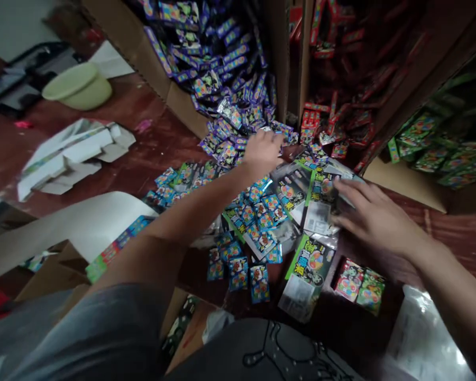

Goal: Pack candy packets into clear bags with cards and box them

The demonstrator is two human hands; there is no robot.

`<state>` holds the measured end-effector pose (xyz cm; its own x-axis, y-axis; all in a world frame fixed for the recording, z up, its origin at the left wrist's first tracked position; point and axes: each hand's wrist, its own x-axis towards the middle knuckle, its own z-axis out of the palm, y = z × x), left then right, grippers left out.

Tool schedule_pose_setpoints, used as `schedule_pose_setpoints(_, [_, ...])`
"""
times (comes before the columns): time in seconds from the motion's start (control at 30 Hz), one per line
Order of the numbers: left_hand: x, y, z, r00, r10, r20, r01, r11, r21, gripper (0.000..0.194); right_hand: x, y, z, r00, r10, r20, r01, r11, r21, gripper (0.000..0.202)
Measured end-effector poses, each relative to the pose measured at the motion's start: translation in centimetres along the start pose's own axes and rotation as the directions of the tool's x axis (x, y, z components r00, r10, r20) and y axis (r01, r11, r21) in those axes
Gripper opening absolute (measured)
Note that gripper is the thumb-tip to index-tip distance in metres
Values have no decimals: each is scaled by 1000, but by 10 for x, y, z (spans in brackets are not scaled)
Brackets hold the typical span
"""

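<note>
My left hand [264, 151] reaches forward onto the small purple packets [226, 129] that spill from a cardboard box. Its fingers are curled down among them, and whatever lies under the fingertips is hidden. My right hand [367, 214], slightly blurred, hovers with thumb and fingers apart beside a black-and-green printed plastic pouch [323, 185]. Another such pouch [309, 270] lies flat nearer to me. Small blue packets [262, 211] are heaped under my left forearm, several set apart in front. A red packet [348, 279] and a green packet [371, 291] lie side by side below my right hand.
Open cardboard boxes at the back hold purple packets, red packets [357, 121] and green packets [452, 143]. To the left are a pale yellow basin [79, 87] and flattened white cartons [71, 156]. Clear plastic [424, 338] lies at the lower right.
</note>
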<state>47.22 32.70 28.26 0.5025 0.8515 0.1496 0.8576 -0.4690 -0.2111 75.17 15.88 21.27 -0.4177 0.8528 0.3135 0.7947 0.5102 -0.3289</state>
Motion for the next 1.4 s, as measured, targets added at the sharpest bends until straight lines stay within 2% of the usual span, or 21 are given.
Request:
schedule_pose_setpoints(0.1, [33,-28,22,1000,-22,-14,22,997,70,78,108,18,19,985,153,-75,-155,988,-11,71])
schedule_pose_setpoints(0.17, [37,-34,28,999,-16,-35,19,997,70,76,166,33,33,931,317,-180,-321,947,8,67])
schedule_pose_setpoints(0.23, [31,-35,27,999,-29,-29,30,998,54,63,203,41,43,880,412,-235,-418,908,28,61])
schedule_pose_setpoints(0.27, [26,-35,24,999,-36,-16,36,998,42,55,213,40,46,878,409,-249,-414,909,35,57])
schedule_pose_setpoints(0.33, [16,-36,16,999,-41,3,41,999,5,42,216,23,51,923,304,-236,-301,952,50,49])
schedule_pose_setpoints(0.4, [7,-40,7,999,-52,2,53,998,-38,43,199,-10,51,980,115,-161,-102,991,86,40])
schedule_pose_setpoints(0.47, [-1,-45,-1,997,-71,-13,70,994,-89,56,166,-53,47,997,-70,-35,75,987,145,36])
schedule_pose_setpoints(0.53, [-11,-48,-11,996,-86,-26,82,988,-134,60,123,-99,45,970,-223,98,202,960,195,32])
schedule_pose_setpoints(0.6, [-22,-48,-22,995,-90,-43,82,984,-159,54,79,-140,49,905,-365,217,320,922,216,27])
schedule_pose_setpoints(0.67, [-34,-46,-34,993,-98,-58,87,982,-170,51,45,-172,62,857,-432,280,383,899,212,26])
schedule_pose_setpoints(0.7, [-40,-45,-39,993,-98,-71,84,979,-187,53,33,-185,70,857,-431,281,386,900,202,31])
schedule_pose_setpoints(0.8, [-64,-42,-51,989,-103,-108,73,965,-253,63,20,-214,98,924,-322,207,294,944,152,70])
schedule_pose_setpoints(0.87, [-87,-39,-58,984,-111,-137,69,959,-276,63,21,-226,109,959,-220,181,200,972,124,77])
schedule_pose_setpoints(0.97, [-137,-22,-68,956,-112,-271,9,935,-354,50,14,-225,105,975,-124,186,90,979,184,43])
schedule_pose_setpoints(1.03, [-178,-4,-70,903,-123,-411,-74,899,-432,45,-6,-212,91,987,-81,135,34,946,322,34])
schedule_pose_setpoints(1.13, [-229,26,-61,877,56,-478,-273,875,-399,37,-49,-193,69,997,77,-2,-68,883,464,25])
schedule_pose_setpoints(1.2, [-245,47,-50,783,77,-618,-418,800,-430,33,-73,-194,66,989,143,-29,-115,888,445,29])
schedule_pose_setpoints(1.27, [-247,68,-42,672,-42,-739,-508,700,-501,32,-83,-206,77,996,90,3,-85,929,359,46])
schedule_pose_setpoints(1.3, [-245,77,-39,646,-118,-755,-522,654,-548,33,-83,-215,87,999,28,28,-35,953,300,52])
schedule_pose_setpoints(1.33, [-242,83,-38,654,-183,-734,-511,609,-607,36,-81,-224,98,998,-49,48,37,972,234,55])
schedule_pose_setpoints(1.4, [-240,90,-38,728,-270,-631,-447,512,-734,41,-72,-241,122,975,-206,81,196,973,119,50])
